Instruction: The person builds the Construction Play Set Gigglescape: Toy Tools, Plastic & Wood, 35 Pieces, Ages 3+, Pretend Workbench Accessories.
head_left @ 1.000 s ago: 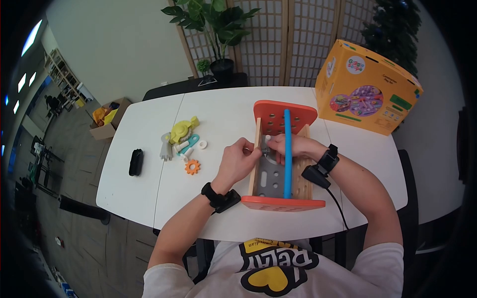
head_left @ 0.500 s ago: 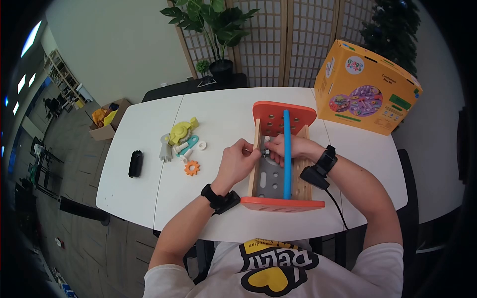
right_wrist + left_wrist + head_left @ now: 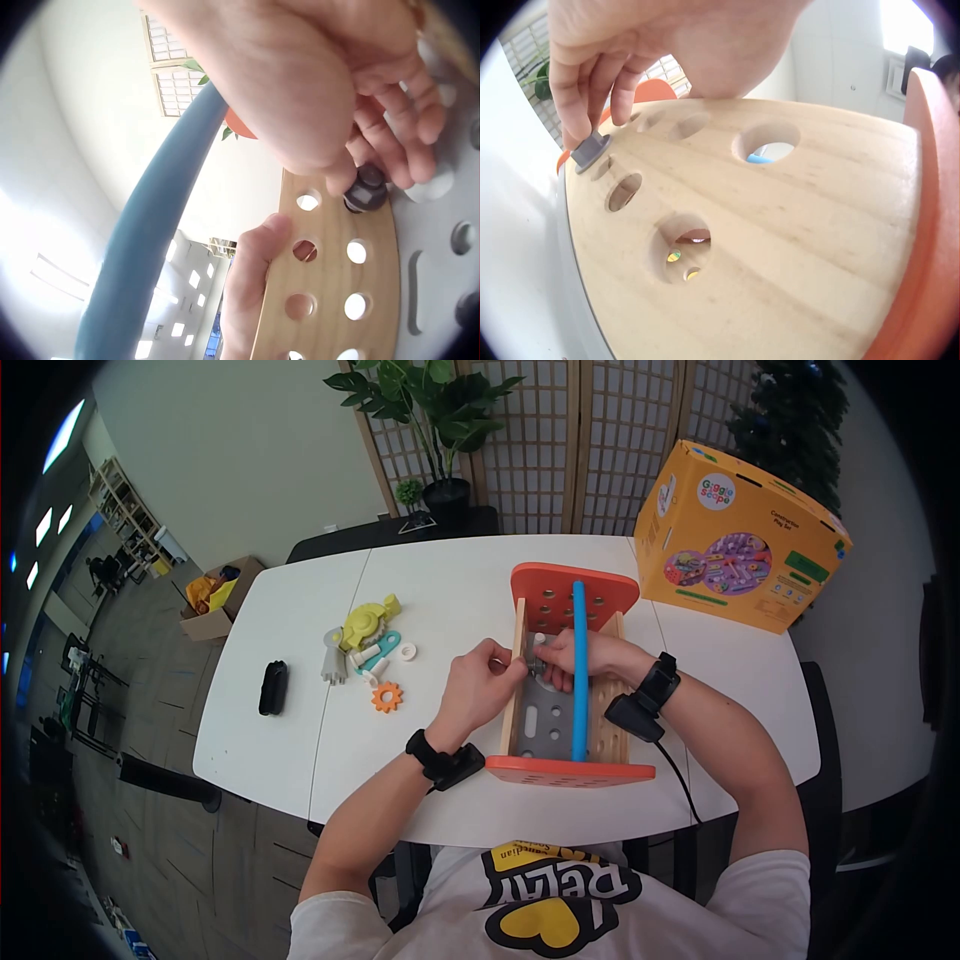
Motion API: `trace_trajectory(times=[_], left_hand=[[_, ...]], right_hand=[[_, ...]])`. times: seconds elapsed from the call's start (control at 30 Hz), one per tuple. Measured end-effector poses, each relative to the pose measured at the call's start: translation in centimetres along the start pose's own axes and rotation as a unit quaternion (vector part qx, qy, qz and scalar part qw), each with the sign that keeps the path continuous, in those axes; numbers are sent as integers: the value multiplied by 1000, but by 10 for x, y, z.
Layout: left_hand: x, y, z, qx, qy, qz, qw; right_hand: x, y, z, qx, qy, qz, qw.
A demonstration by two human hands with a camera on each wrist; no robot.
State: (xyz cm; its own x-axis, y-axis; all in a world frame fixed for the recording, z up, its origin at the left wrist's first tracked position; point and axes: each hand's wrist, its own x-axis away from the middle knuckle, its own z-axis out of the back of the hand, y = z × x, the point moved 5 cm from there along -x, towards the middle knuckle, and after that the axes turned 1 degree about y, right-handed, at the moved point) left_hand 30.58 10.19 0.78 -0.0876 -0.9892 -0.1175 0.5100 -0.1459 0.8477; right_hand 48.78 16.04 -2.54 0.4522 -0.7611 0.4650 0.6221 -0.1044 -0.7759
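Note:
A toy toolbox with orange end panels (image 3: 575, 592), a blue handle bar (image 3: 579, 700) and a grey base stands before me. My left hand (image 3: 475, 685) is at the outer face of its left wooden side panel (image 3: 802, 225), fingertips pinching the grey head of a bolt (image 3: 591, 151) at a hole there. Inside the box, under the handle, my right hand (image 3: 590, 657) pinches a dark grey nut (image 3: 366, 193) against the same panel's inner face. A white peg (image 3: 540, 640) stands near the right fingertips.
Left of the box lie a yellow-green toy drill (image 3: 365, 628), a grey toy piece (image 3: 334, 657), a teal wrench (image 3: 380, 651), white pieces and an orange gear (image 3: 387, 697). A black case (image 3: 273, 688) is farther left. A yellow carton (image 3: 740, 540) stands at back right.
Both hands keep their places on the panel. The right fingers shift slightly at the nut; the box and loose pieces stay put.

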Motion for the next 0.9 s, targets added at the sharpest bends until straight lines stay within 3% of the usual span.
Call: trace_trajectory(times=[0.13,0.33,0.53,0.63,0.73,0.9], left_hand=[[0,1,1,7,-6,0,1000],[0,0,1,3,-8,3,1000],[1,0,0,8,-9,1,1000],[1,0,0,15,-8,1,1000],[1,0,0,12,-7,-11,1000],[1,0,0,8,-7,-5,1000]], right_hand=[[1,-5,4,-34,56,-8,998],[16,-20,4,76,48,149,985],[9,-8,-2,29,-39,0,999],[4,-3,-1,21,-31,-41,998],[11,-13,4,-55,52,7,997],[16,-18,8,10,101,190,977]])
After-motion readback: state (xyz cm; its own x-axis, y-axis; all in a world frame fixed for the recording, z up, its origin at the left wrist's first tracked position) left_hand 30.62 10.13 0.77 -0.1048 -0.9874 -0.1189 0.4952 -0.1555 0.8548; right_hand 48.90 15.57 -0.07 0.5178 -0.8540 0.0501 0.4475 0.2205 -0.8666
